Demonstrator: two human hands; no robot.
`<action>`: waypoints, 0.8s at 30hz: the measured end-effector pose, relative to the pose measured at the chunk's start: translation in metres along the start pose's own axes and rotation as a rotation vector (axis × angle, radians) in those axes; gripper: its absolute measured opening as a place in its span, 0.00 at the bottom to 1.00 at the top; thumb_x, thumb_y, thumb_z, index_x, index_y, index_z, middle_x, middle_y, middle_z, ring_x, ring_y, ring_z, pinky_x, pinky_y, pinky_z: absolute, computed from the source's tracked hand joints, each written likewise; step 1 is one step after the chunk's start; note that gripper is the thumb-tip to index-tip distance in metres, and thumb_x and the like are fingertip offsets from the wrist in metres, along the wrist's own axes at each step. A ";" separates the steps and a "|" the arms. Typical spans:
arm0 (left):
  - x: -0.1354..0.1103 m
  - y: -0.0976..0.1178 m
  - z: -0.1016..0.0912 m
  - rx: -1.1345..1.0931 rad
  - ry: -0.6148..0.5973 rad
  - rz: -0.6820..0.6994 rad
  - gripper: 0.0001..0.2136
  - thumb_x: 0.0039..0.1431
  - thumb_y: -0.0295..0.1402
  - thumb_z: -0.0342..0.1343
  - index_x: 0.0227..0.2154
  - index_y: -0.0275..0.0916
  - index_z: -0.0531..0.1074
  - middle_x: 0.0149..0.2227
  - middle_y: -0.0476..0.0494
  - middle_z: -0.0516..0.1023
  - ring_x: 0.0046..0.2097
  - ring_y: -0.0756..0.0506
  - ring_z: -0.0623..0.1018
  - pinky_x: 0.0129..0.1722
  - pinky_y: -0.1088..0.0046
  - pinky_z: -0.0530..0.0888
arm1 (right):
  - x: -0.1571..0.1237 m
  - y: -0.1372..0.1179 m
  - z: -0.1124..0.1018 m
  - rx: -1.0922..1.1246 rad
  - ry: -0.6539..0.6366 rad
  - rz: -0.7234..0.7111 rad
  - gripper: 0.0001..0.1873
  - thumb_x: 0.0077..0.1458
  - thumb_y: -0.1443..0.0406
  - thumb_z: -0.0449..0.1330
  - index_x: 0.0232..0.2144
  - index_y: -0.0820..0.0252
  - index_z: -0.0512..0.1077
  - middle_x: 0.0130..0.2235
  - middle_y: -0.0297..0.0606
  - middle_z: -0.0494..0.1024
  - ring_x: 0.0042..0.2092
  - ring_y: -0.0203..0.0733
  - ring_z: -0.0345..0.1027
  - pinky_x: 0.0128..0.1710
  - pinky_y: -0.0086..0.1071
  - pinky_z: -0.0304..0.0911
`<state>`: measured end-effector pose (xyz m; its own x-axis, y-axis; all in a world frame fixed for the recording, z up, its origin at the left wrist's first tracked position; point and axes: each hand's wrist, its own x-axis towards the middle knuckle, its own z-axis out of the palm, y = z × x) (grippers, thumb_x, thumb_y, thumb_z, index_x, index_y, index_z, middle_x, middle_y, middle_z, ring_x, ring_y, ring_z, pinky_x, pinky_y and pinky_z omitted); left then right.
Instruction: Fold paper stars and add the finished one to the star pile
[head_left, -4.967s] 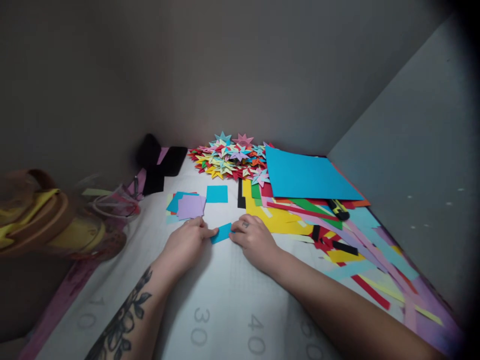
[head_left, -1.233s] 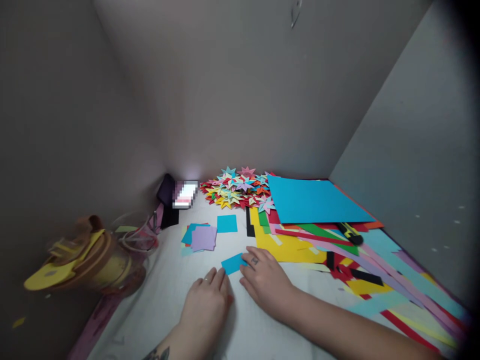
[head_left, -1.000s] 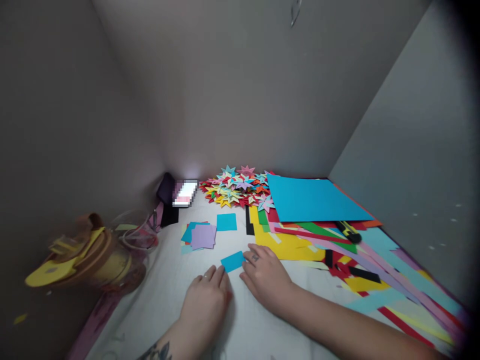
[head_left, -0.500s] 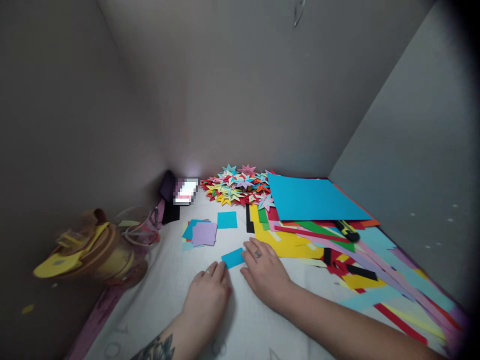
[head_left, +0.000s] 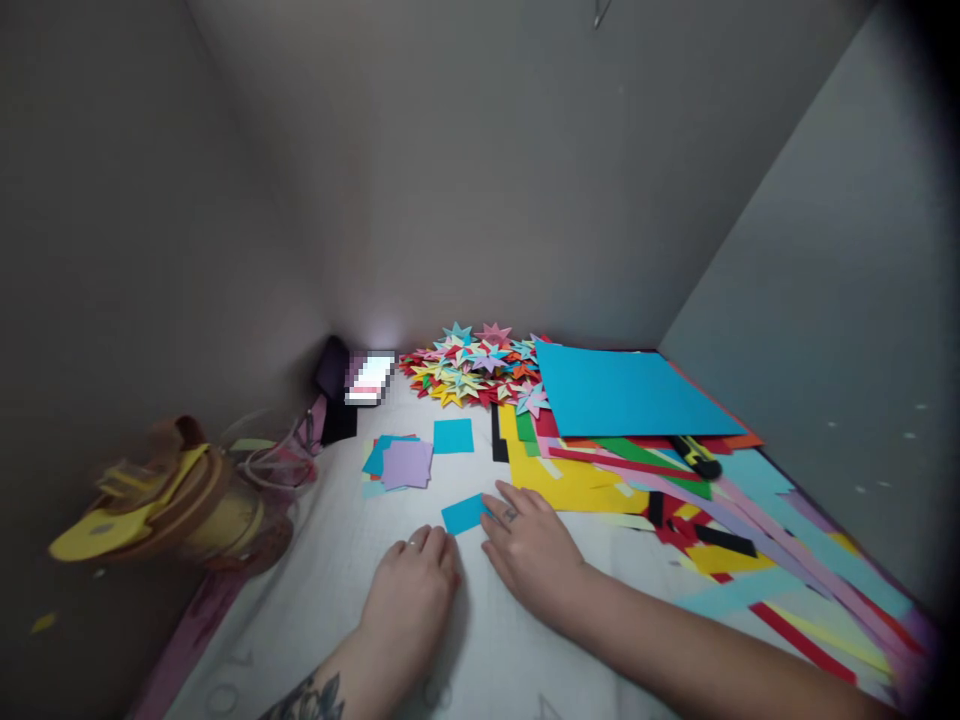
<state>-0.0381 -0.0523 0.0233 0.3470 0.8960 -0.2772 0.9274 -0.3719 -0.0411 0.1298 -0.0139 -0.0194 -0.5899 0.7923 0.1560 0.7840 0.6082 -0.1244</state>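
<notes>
A small blue paper piece (head_left: 463, 514), apparently folded, lies on the white tabletop between my hands. My left hand (head_left: 412, 585) has its fingers bent and pressed together at the paper's lower left corner; its thumb is mostly hidden. On the right end of the same piece, my right hand (head_left: 531, 550) holds with its fingertips, the thumb lower down. Just beyond them sit a flat blue paper square (head_left: 454, 436) and a loose stack of squares with a lilac paper square (head_left: 407, 464) on top.
Folded paper stars (head_left: 480, 365) are heaped by the back wall. A large blue sheet (head_left: 634, 390) covers other paper at right, with a box cutter (head_left: 697, 458) and scattered strips nearby. A phone (head_left: 370, 378) leans at the back left; a lidded jar (head_left: 217, 500) stands at left.
Both hands stay on the blue paper with almost the same grip. The right fingers shift slightly at its right end. The camera view has moved a little.
</notes>
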 end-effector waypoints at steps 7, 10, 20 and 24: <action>0.000 0.000 -0.003 -0.011 0.031 0.017 0.13 0.60 0.25 0.45 0.43 0.32 0.71 0.43 0.36 0.75 0.45 0.37 0.74 0.40 0.58 0.74 | -0.002 0.007 -0.001 -0.015 0.067 0.026 0.13 0.59 0.64 0.54 0.38 0.63 0.77 0.48 0.43 0.77 0.55 0.55 0.62 0.50 0.46 0.57; 0.000 -0.002 -0.001 -0.018 0.069 0.027 0.11 0.58 0.25 0.47 0.40 0.33 0.72 0.41 0.37 0.75 0.44 0.38 0.75 0.39 0.59 0.73 | -0.002 0.009 -0.001 0.016 0.104 0.024 0.12 0.58 0.64 0.55 0.36 0.63 0.77 0.46 0.44 0.78 0.54 0.54 0.62 0.50 0.46 0.57; 0.013 -0.026 0.016 -0.311 0.317 -0.008 0.07 0.58 0.31 0.51 0.38 0.36 0.70 0.42 0.40 0.75 0.44 0.41 0.73 0.43 0.62 0.71 | 0.007 0.016 0.005 0.316 0.097 0.063 0.24 0.54 0.62 0.58 0.53 0.62 0.63 0.54 0.47 0.68 0.59 0.53 0.53 0.57 0.49 0.53; 0.019 -0.029 0.025 -0.442 0.390 0.017 0.17 0.55 0.30 0.54 0.48 0.36 0.65 0.47 0.38 0.73 0.48 0.39 0.71 0.46 0.60 0.70 | 0.009 0.017 0.006 0.391 0.041 0.082 0.17 0.54 0.62 0.59 0.46 0.59 0.67 0.56 0.44 0.66 0.62 0.54 0.49 0.58 0.51 0.51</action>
<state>-0.0616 -0.0306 -0.0044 0.3101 0.9451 0.1028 0.8626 -0.3252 0.3875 0.1366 0.0037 -0.0265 -0.5140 0.8411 0.1683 0.6907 0.5222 -0.5003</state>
